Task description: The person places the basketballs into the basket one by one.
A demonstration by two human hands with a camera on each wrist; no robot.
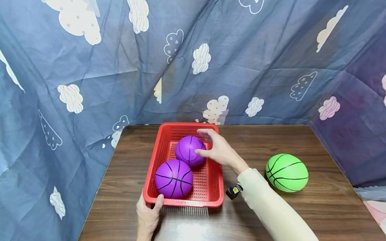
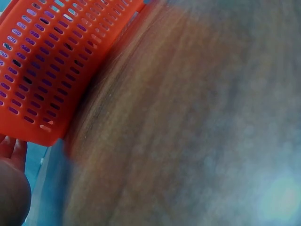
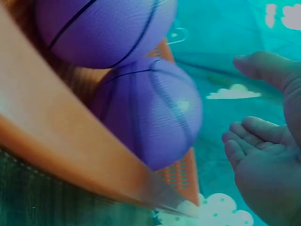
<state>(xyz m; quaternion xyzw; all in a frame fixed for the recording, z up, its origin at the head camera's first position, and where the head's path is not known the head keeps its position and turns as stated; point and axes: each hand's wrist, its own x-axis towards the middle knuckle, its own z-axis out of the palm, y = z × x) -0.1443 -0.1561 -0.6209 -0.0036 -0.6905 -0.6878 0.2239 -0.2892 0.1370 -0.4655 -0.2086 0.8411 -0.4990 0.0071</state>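
Sleeve (image 1: pixel 269 207) foremost; right hand (image 1: pixel 219 148) empty, spread by far purple ball (image 1: pixel 186 150), touch unclear; left hand (image 1: pixel 148 214) grips basket (image 1: pixel 200 203). Likely ball-placing; next calls for lifting clear.

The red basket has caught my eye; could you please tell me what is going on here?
A person's left hand grips the near left corner of the red basket on the table. It holds a nearer purple ball and a farther purple ball. The right hand, holding nothing, is by the farther one. A green ball lies outside.
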